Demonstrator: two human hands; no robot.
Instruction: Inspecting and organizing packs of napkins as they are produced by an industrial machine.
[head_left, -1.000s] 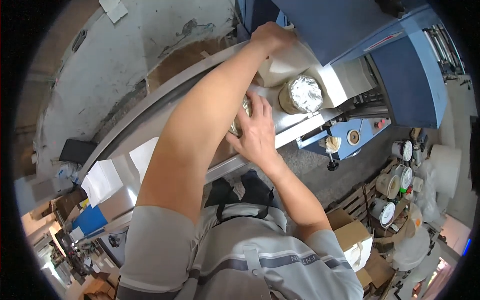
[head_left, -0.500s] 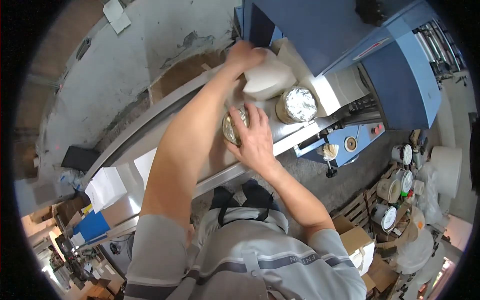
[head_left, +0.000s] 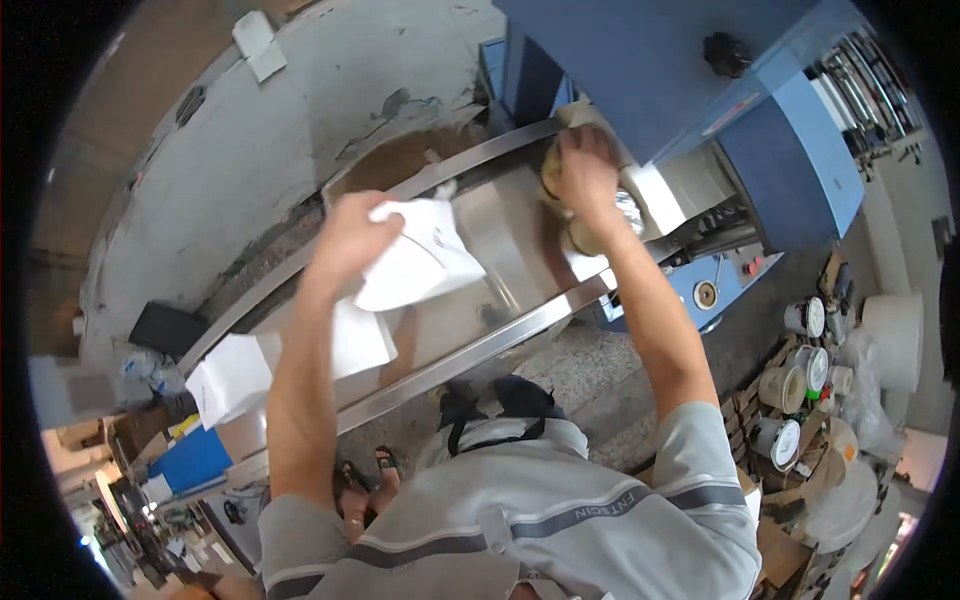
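Observation:
My left hand [head_left: 357, 243] grips the edge of a bent white paper stack [head_left: 425, 255], thumb on top, above the metal conveyor-like table. At the table's right end, my right hand [head_left: 588, 175] is closed over a round, foil-wrapped weight-like cylinder [head_left: 550, 172], which shows only at its left side. Just nearer to me, a second foil-topped cylinder [head_left: 630, 208] is partly covered by my right wrist. Another white paper stack [head_left: 362, 343] lies on the table beside my left forearm, and one more [head_left: 230, 380] rests farther left.
The long metal table [head_left: 500, 235] has raised rails along both sides. A blue machine [head_left: 640, 70] with a black knob [head_left: 727, 55] stands over its right end. White buckets [head_left: 775, 440] and cardboard boxes crowd the floor at right. Another person's sandalled feet [head_left: 385, 478] show at lower left.
My left hand has carried the white paper stack leftward from beside the machine. My right hand has moved right and away with the foil-wrapped cylinder, setting it where the paper was.

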